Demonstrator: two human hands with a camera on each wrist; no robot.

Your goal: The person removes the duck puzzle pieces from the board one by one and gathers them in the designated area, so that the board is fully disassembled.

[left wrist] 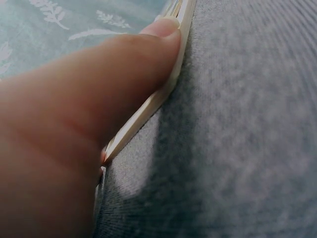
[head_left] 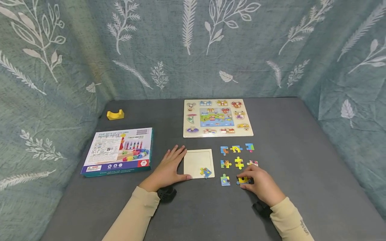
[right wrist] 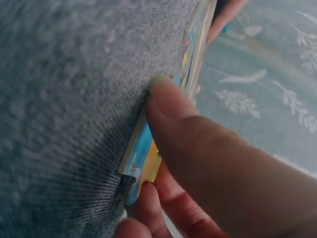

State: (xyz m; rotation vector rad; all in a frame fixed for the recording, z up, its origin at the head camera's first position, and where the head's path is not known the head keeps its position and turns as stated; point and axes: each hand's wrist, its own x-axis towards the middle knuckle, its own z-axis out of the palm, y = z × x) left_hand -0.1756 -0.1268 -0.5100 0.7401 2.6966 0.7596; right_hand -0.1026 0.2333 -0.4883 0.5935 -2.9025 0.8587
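Observation:
My left hand (head_left: 169, 168) lies spread at the left side of a square wooden puzzle tray (head_left: 194, 160), fingers straight. Its thumb (left wrist: 148, 54) rests along the tray's near edge. One blue and yellow jigsaw piece (head_left: 206, 172) sits at an angle in the tray's near right corner. To the right, my right hand (head_left: 261, 183) pinches a yellow and blue jigsaw piece (head_left: 243, 180) between thumb and fingers, low at the table; its blue edge (right wrist: 140, 148) shows in the right wrist view. Several other pieces (head_left: 239, 162) lie in rows between tray and hand, one partly under the fingers.
Behind the pieces lies a wooden peg puzzle board (head_left: 188, 133) with vehicle and house shapes. A flat boxed bead set (head_left: 119, 150) sits on the left, and a small yellow block (head_left: 115, 115) stands behind it. Patterned green cloth (head_left: 169, 50) hangs around the grey table (head_left: 211, 214).

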